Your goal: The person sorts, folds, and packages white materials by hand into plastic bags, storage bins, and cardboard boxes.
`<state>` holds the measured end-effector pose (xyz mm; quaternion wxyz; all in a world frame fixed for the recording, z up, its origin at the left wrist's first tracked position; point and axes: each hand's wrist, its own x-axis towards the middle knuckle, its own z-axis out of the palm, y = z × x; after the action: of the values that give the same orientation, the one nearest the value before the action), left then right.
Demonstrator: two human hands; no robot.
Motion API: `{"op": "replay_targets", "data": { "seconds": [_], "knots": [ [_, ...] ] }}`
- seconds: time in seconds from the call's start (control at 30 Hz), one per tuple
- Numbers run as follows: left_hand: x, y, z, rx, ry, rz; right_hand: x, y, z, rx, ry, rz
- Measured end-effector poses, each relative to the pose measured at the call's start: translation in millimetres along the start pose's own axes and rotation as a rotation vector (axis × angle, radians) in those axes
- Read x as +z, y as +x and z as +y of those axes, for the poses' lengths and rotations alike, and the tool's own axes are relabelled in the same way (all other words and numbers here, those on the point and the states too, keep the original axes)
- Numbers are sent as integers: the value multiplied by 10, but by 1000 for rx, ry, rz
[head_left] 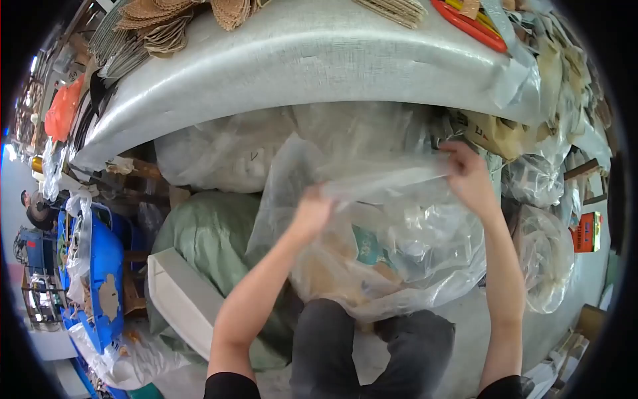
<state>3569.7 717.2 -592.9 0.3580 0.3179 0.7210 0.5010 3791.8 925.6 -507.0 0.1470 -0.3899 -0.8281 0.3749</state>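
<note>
A large clear plastic bag (pixel 425 296) stands in front of my knees, with crumpled clear plastic and a teal-printed piece (pixel 369 245) showing inside. My left hand (pixel 315 209), smeared by motion, is closed on the bag's upper edge. My right hand (pixel 468 174) pinches the same edge farther right, fingers curled together. Between the two hands the plastic is stretched into a blurred band. My fingertips are partly hidden by the film.
Above the bag runs a silver-covered table edge (pixel 319 66), carrying stacked woven pieces (pixel 153 16) and red-handled tool parts (pixel 472 30). A green sack (pixel 212 223) and a white trough-like piece (pixel 183 299) lie left. Blue bins (pixel 105 266) stand farther left; plastic bundles (pixel 546 259) lie right.
</note>
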Motion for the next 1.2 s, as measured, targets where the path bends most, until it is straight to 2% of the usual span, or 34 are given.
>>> {"op": "replay_targets", "data": {
  "seconds": [0.03,0.1,0.13,0.17,0.23,0.3,0.33,0.37,0.4,0.43,0.47,0.53,0.6,0.7,0.73,0.8,0.87,0.93,0.97,1.0,1.07,1.13,1.2],
  "knots": [
    [-123,70,160,-162,-220,29,-17,-125,-3,-135,-76,103],
    [-248,162,319,-535,-663,60,150,-587,-218,-612,-266,430],
    [-287,221,354,-532,-668,50,320,-682,-272,-611,-277,434],
    [-327,255,398,-532,-660,-8,495,-760,-313,-651,-437,416],
    [-435,463,455,-530,-657,-86,718,-613,-182,-574,-750,474],
    [-798,913,335,-436,-456,-283,707,89,154,-468,-905,568],
    [-944,1074,248,-390,-354,-374,503,431,418,-370,-696,405],
    [-939,959,410,-298,-198,-241,366,594,540,-274,-485,245],
    [-930,839,586,-226,-25,-99,328,581,497,-276,-487,252],
    [-836,449,912,-104,196,258,274,544,410,-270,-366,187],
    [-773,328,796,-93,198,254,199,513,307,-264,-246,125],
    [-653,158,513,744,517,571,67,479,189,-249,-8,2],
    [-186,-79,482,946,694,477,29,471,190,-261,-11,-30],
    [96,211,400,880,1140,599,0,416,118,-312,-15,-142],
    [99,378,414,881,1229,621,-25,325,53,-298,-106,-78],
    [81,632,412,580,740,365,12,-31,-152,-271,-206,-23],
    [32,900,488,286,266,120,189,-373,-265,-951,-533,262],
    [-12,911,790,-46,62,83,548,-729,-290,-993,-575,5],
    [-73,992,835,-49,74,84,626,-742,-192,-991,-563,10],
    [-212,1109,886,-40,-64,77,728,-681,-31,-913,-784,-10],
    [-491,1295,866,-31,-350,56,799,-595,301,-823,-1021,-64],
    [-735,1442,796,-13,-592,58,610,-597,561,-820,-1034,-99],
    [-837,1534,678,128,-554,165,352,-649,692,-847,-1111,5]
  ]
}}
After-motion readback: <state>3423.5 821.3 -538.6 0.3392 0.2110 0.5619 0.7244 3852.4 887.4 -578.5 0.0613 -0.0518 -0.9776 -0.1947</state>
